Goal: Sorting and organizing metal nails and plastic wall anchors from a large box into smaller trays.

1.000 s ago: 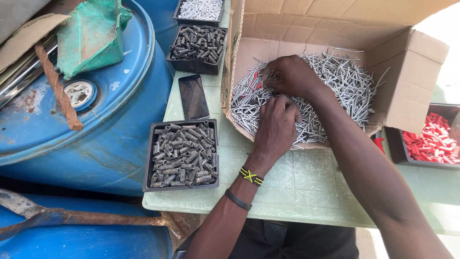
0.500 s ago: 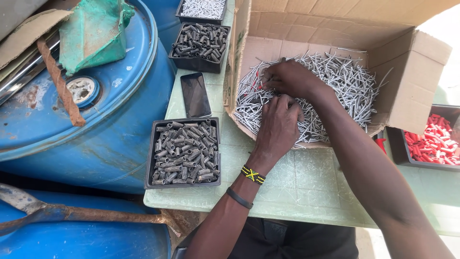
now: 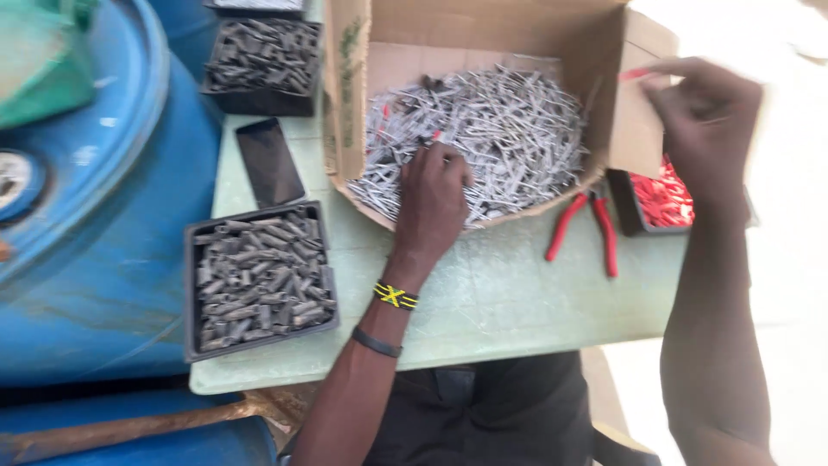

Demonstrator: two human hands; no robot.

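Note:
An open cardboard box (image 3: pixel 345 86) on the pale green table (image 3: pixel 500 293) holds a heap of silvery nails (image 3: pixel 517 129). My left hand (image 3: pixel 435 194) lies in the box's near side, fingers curled down into the nails. A yellow and a black band circle that wrist. My right hand (image 3: pixel 707 112) is outside the box at the right, raised and blurred. It pinches a small red piece (image 3: pixel 634 74) beside the box's right flap, above a black tray of red plastic pieces (image 3: pixel 664 198).
Red-handled pliers (image 3: pixel 591 229) lie between the box and the red tray. A black tray of dark grey sleeves (image 3: pixel 259 280) sits near left, another (image 3: pixel 263 56) behind it, a dark phone (image 3: pixel 270 161) between. Blue drums (image 3: pixel 95 216) crowd the left, with a rusty rod (image 3: pixel 129 427).
My right hand has left the nail heap and swung out to the right with a red piece. The view has shifted right and closer, showing the pliers. My left hand stays in the box.

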